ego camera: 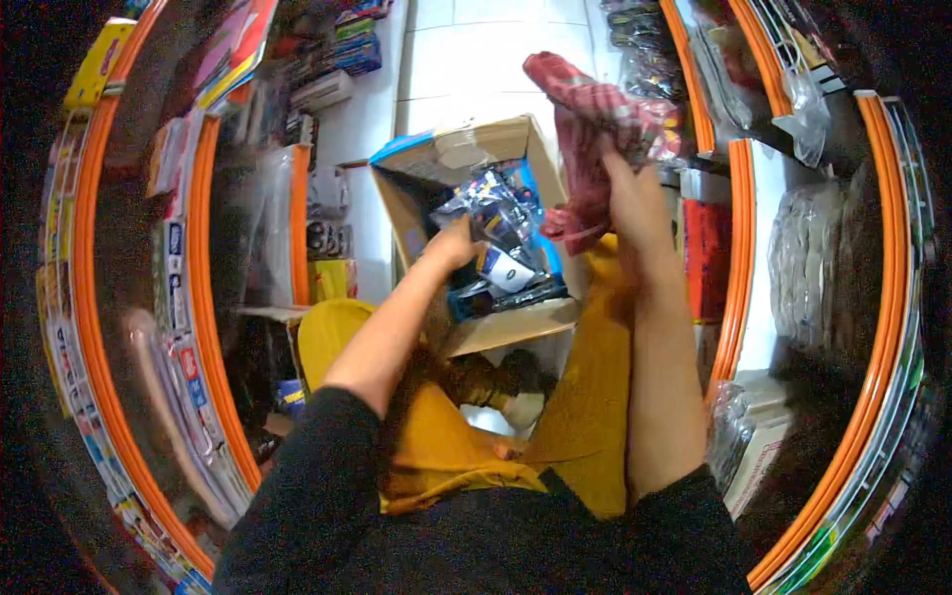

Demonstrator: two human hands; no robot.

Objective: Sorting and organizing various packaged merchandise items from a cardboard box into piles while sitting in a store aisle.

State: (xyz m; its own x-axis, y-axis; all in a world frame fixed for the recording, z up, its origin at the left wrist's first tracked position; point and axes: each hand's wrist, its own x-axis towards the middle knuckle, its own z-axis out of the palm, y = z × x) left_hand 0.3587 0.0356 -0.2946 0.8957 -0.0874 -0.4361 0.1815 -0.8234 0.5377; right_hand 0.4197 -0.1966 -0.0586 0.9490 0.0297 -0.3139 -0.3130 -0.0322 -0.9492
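An open cardboard box [513, 331] with blue edges stands on the floor in front of me. Several clear plastic packets [487, 190] lie inside it, one with a white label [509, 269]. My left hand [455, 244] reaches into the box with its fingers on a packet; whether it grips that packet I cannot make out. Above the right side of the box, my right hand [636, 193] holds up a bunched red cloth [584, 160] with lighter patches. The cloth and this hand are blurred, and the fingertips are hidden behind the fabric.
Shelves with orange edges [201, 297] rise close on my left, and a similar orange-edged shelf [736, 260] stands on my right. Plastic-wrapped goods [803, 268] fill the right side. White floor tiles [461, 59] run beyond the box. My knees in mustard trousers [587, 387] flank it.
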